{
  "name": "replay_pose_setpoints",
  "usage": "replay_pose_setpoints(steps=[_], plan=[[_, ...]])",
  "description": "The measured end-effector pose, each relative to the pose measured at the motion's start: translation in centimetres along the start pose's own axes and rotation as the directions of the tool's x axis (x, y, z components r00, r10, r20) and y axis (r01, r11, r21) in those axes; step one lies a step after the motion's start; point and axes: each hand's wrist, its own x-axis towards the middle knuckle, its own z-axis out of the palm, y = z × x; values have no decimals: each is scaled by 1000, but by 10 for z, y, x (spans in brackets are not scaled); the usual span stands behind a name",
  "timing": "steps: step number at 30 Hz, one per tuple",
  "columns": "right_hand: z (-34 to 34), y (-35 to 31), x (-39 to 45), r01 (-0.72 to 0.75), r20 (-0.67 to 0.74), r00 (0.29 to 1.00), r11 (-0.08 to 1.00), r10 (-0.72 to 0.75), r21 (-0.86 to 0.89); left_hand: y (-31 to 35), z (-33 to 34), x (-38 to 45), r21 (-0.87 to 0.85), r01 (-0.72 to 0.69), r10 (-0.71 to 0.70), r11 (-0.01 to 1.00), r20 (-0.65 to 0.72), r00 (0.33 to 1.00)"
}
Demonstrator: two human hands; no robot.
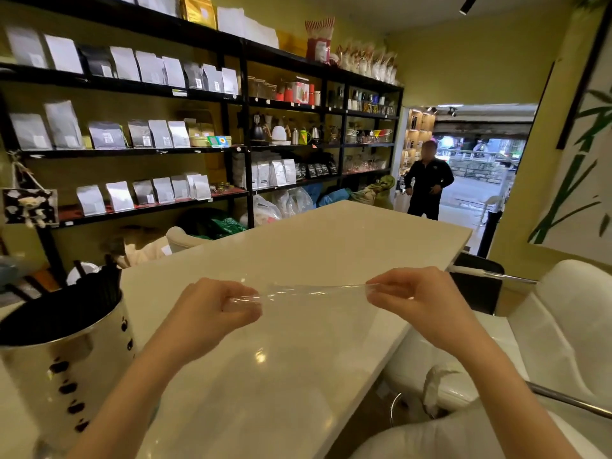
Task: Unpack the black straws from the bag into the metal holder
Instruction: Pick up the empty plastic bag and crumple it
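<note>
Head view: clear bag (308,289) empty, stretched between hands.

Yellow-green walls (463,71), black metal shelving full of pouches (245,104), glossy cream countertop (331,246), white moulded chairs (569,313), bright open doorway (477,180).

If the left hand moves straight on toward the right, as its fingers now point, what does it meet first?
Probably the right hand: the left hand faces it along the clear bag stretched between them, above the white counter.
</note>
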Motion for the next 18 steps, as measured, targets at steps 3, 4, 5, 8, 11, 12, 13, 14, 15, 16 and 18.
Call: replay_pose_setpoints(steps=[3,4,5,8,11,12,13,14,15,16,18], plan=[[-7,-5,-10,89,-49,994,980,-99,-176,10,4,-14,130,-63,81,990,-142,987],[-10,-6,-12,113,-40,991,973,-124,-202,11,4,-19,174,-72,102,982,-172,980],[-13,-7,-13,130,-21,990,970,-137,-205,10,3,-22,215,-72,113,974,-182,977],[-18,-15,-15,145,54,988,988,-147,45,6,-9,-36,210,-72,94,975,-98,991],[-13,-28,-12,123,159,971,946,-177,302,8,-26,-58,-96,-13,21,995,87,996],[-9,-32,-10,95,203,962,925,-180,368,10,-31,-68,-203,34,-5,979,141,990],[-5,-35,-9,69,245,951,901,-189,428,11,-34,-78,-273,80,-30,959,183,983],[0,-37,-8,45,277,940,877,-200,479,12,-37,-89,-308,115,-51,944,210,976],[5,-40,-7,16,308,928,852,-208,524,12,-38,-100,-325,145,-74,934,221,972],[10,-41,-6,-24,343,915,820,-213,572,11,-37,-110,-347,181,-107,920,223,969],[22,-46,-5,-118,422,880,761,-218,638,8,-34,-133,-414,272,-190,868,229,955]])
